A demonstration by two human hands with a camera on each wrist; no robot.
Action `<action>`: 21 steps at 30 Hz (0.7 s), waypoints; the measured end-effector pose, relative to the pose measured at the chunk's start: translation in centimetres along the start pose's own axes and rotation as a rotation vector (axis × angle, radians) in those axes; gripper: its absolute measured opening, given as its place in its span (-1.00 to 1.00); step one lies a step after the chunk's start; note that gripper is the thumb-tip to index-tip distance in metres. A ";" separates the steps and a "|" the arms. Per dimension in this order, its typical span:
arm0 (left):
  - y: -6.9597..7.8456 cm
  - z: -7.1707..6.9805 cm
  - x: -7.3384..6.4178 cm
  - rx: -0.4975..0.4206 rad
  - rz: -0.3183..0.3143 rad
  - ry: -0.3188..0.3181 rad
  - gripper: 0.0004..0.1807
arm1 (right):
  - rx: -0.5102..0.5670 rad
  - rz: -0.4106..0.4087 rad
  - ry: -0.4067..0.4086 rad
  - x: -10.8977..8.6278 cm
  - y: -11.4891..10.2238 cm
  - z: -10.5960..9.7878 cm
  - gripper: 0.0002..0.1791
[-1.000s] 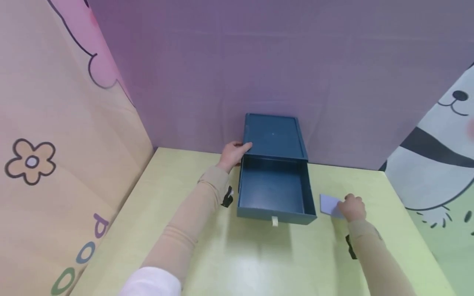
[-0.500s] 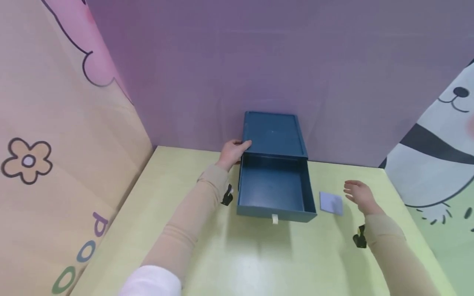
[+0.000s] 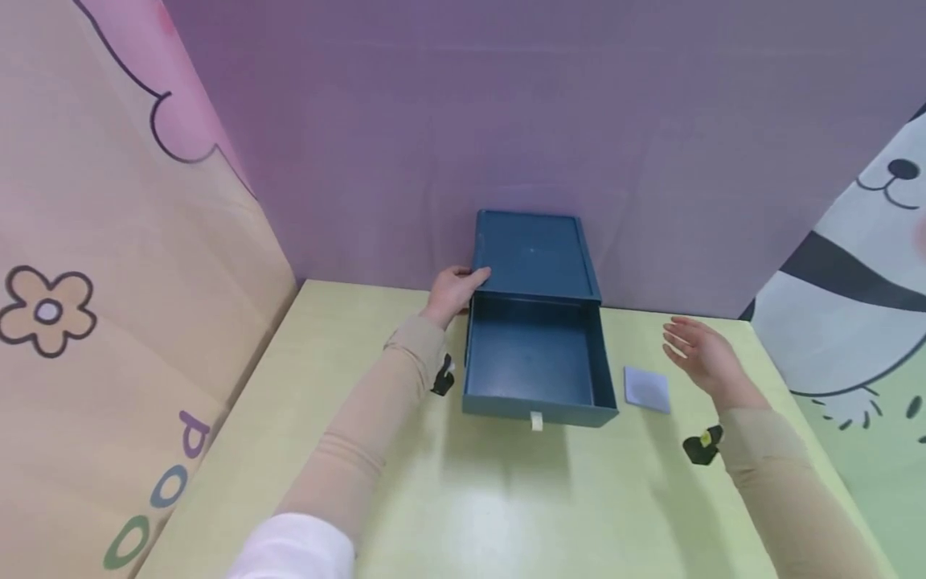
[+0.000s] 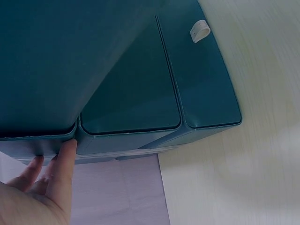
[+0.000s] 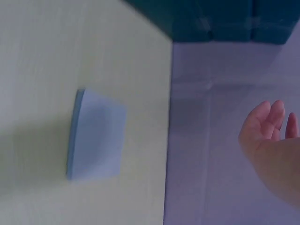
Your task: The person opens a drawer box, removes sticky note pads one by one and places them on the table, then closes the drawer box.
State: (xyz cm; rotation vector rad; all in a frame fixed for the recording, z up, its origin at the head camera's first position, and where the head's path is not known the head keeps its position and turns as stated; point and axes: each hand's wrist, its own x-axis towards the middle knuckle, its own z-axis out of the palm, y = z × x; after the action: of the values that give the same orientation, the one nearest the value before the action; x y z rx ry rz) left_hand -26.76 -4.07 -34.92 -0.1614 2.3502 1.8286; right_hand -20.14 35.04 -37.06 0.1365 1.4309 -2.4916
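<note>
A dark blue drawer cabinet (image 3: 535,249) stands against the back wall, its top drawer (image 3: 535,354) pulled out toward me and bare inside. A small white tab (image 3: 537,421) hangs on the drawer front. My left hand (image 3: 452,296) rests at the cabinet's front left corner, thumb on the top. In the left wrist view its fingers (image 4: 64,176) lie fairly straight against the cabinet's side. My right hand (image 3: 703,354) hovers right of the cabinet, fingers loosely spread and holding nothing. Below and left of it, a thin lilac square pad (image 3: 647,390) lies flat on the table.
The pale yellow-green table (image 3: 347,362) meets a purple cloth wall (image 3: 362,161) behind the cabinet. Printed cloths (image 3: 145,322) flank both sides. In the left wrist view, lower drawer fronts show under the open one, with a white tab (image 4: 200,31) on the lowest.
My right hand has let go of the lilac pad, leaving it on the table, and has lifted away to the right and back with its fingers spreading. My left hand stays at the cabinet.
</note>
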 end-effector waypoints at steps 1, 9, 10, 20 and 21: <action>0.0 0.0 0.0 0.001 -0.002 0.000 -0.30 | 0.046 0.005 -0.030 0.0 0.0 0.6 -0.78; 0.0 -0.2 0.2 0.006 -0.013 0.000 -0.31 | 0.011 -0.052 -0.304 0.2 0.2 6.3 -0.61; 0.0 -0.2 0.1 0.007 -0.014 -0.001 -0.31 | -0.011 -0.069 -0.340 0.0 0.3 7.0 -0.59; 0.1 -0.3 -0.1 -0.003 -0.011 0.004 -0.32 | -0.584 -0.184 -0.573 -2.7 0.9 13.0 -0.69; 0.1 -0.3 -0.2 0.000 -0.012 0.004 -0.32 | -0.638 -0.177 -0.592 -3.0 1.1 13.4 -0.70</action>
State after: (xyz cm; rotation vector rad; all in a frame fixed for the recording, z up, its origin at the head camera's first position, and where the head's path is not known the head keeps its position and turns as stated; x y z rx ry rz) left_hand -26.65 -4.35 -34.69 -0.1783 2.3471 1.8241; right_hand -16.27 23.54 -30.53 -0.7998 1.8896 -1.8098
